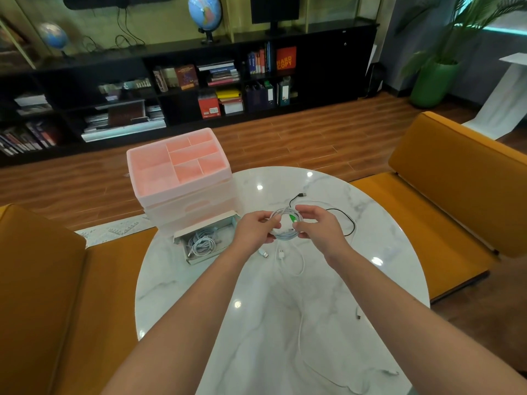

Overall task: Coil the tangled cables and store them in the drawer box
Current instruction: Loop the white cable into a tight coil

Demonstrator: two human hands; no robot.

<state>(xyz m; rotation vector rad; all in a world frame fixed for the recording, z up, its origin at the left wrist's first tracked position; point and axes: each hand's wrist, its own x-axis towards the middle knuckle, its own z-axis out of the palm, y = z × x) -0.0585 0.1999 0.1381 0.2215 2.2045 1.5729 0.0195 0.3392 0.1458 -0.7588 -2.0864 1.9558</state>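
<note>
Both my hands hold a small coil of white cable (281, 233) with a green connector above the round marble table (285, 309). My left hand (255, 230) grips its left side and my right hand (316, 226) pinches its right side. A loose white cable (296, 266) with USB plugs trails below the coil toward me. A black cable (342, 215) lies behind my right hand. The pink drawer box (182, 178) stands at the table's far left, its bottom drawer (205, 240) pulled open with coiled white cables inside.
Orange sofas (456, 195) flank the table on the left and right. A black bookshelf (199, 81) with books and globes lines the far wall. A green plant pot (433, 84) stands at the back right.
</note>
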